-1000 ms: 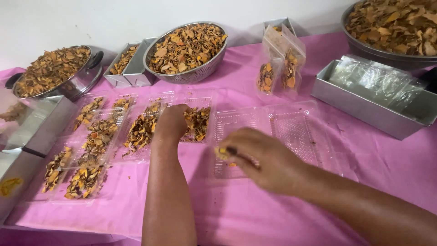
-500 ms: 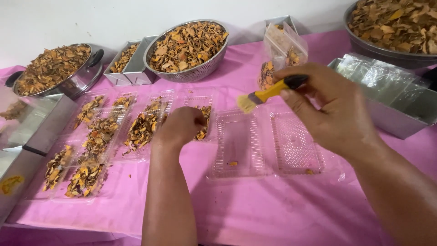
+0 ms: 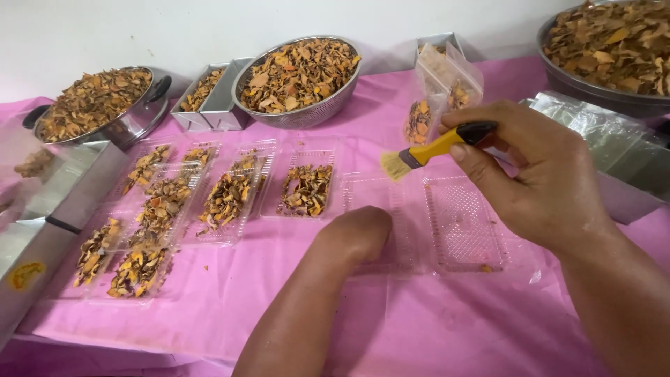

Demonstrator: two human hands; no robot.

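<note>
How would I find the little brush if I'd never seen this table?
Start at the pink tablecloth and find the open, empty clear plastic clamshell tray near its middle. Just above it, the right hand holds a small brush with a yellow handle. It is the only tool there, with pale bristles and a black end, while everything around it is trays, bowls and dried orange-brown pieces.

A plain white wall [image 3: 105, 28] stands behind a table under a pink cloth [image 3: 433, 328], evenly lit.
</note>
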